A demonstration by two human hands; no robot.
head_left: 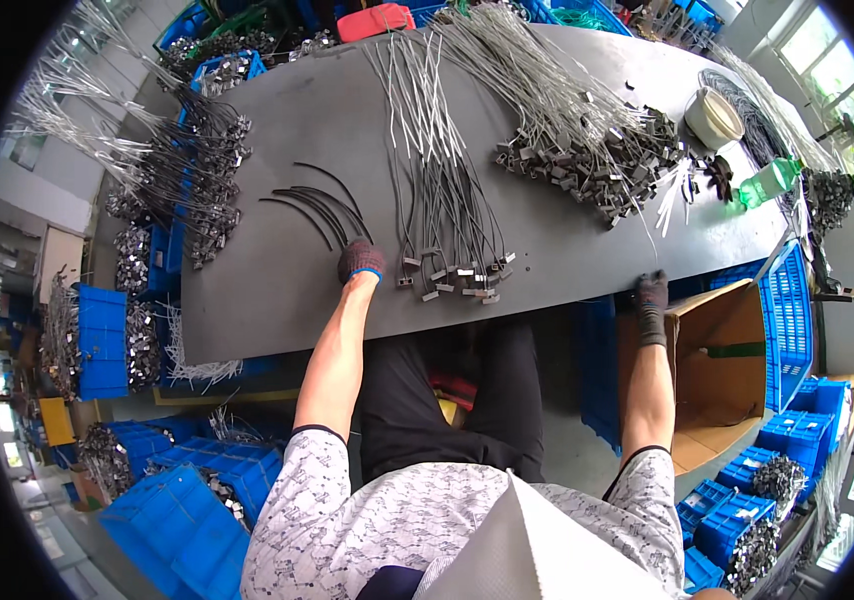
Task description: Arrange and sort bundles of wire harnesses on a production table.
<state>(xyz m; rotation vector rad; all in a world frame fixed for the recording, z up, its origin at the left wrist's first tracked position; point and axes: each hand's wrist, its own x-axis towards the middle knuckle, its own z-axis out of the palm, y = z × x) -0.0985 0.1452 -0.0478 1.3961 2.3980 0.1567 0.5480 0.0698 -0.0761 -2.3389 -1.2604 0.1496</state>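
Observation:
My left hand (360, 260), in a dark knitted glove, is closed at the near ends of several curved black tubes (319, 200) on the grey table; its fingertips are hidden, so what they grip cannot be made out. At the table's front edge on the right, my gloved right hand (652, 290) has its fingers together on the end of a thin pale wire (651, 236). That wire runs back toward a large heap of wires with small metal blocks (597, 165). Between my hands lies a spread bunch of wires in black sleeves (442, 195), metal blocks at their near ends.
A cardboard-lined blue crate (717, 370) stands below the table by my right hand. A green bottle (769, 184), a pale bowl (715, 118) and white strips (675, 195) lie at the right. Blue bins of wired blocks (102, 340) line the left; a red item (375, 22) sits far back.

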